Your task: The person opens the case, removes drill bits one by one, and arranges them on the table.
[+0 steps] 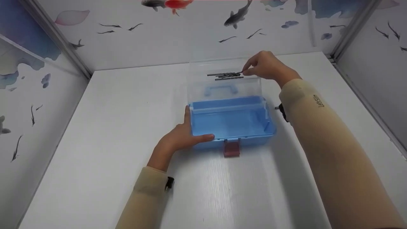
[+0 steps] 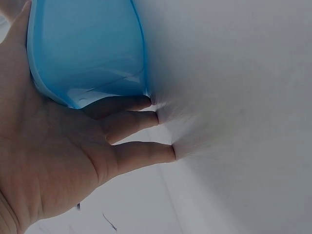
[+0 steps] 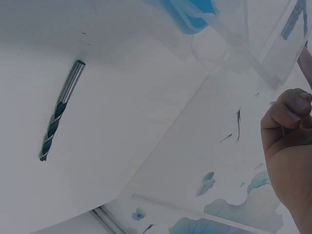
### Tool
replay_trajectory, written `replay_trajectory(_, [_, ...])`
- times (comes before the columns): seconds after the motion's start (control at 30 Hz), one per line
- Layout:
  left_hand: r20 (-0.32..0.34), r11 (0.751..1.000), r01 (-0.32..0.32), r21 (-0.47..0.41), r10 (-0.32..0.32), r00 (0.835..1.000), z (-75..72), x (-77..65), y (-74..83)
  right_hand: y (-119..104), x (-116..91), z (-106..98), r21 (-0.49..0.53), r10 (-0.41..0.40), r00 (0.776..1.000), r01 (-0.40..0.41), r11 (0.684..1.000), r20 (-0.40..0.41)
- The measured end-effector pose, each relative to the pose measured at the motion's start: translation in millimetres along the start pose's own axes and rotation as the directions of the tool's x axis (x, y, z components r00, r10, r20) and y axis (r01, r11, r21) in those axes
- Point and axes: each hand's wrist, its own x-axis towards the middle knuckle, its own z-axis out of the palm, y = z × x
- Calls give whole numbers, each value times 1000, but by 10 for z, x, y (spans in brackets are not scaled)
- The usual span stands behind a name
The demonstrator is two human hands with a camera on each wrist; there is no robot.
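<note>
A blue plastic box (image 1: 233, 144) stands with its clear lid (image 1: 203, 92) swung back. Several dark drill bits (image 1: 224, 76) lie in a loose bunch on the lid. My right hand (image 1: 265, 65) is over the lid's right side, thumb and forefinger pinching the end of a drill bit at the bunch. In the right wrist view its other fingers are curled. My left hand (image 1: 179, 136) rests against the box's left front corner, thumb along the front rim. Seen from the left wrist, its fingers (image 2: 144, 152) stretch straight down beside the blue wall to the table.
A larger single drill bit (image 3: 61, 112) lies on the white table (image 1: 120, 127), right of the box and partly hidden by the right wrist in the head view. A reddish latch (image 1: 232, 149) hangs at the box front. Printed panels (image 1: 203, 35) wall the table's back and sides.
</note>
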Motion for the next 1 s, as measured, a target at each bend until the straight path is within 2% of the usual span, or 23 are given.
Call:
replay_trajectory(0.23, [6,1000,8,-9,-8,1000,-3,6,-22,-47,34,70,-98,-5,1000,7,995,25])
replay_trajectory(0.5, [3,1000,-6,-24,6,1000,2,18,-26,-21,72,131,-238,-113,994,108,965,-6])
replay_trajectory(0.73, [3,999,-16,-42,16,1000,16,30,-38,-70,78,144,-267,-143,990,139,954,8])
replay_trajectory(1.0, [-5,998,-37,-52,37,999,16,23,-26,-114,87,171,-292,-112,994,110,950,10])
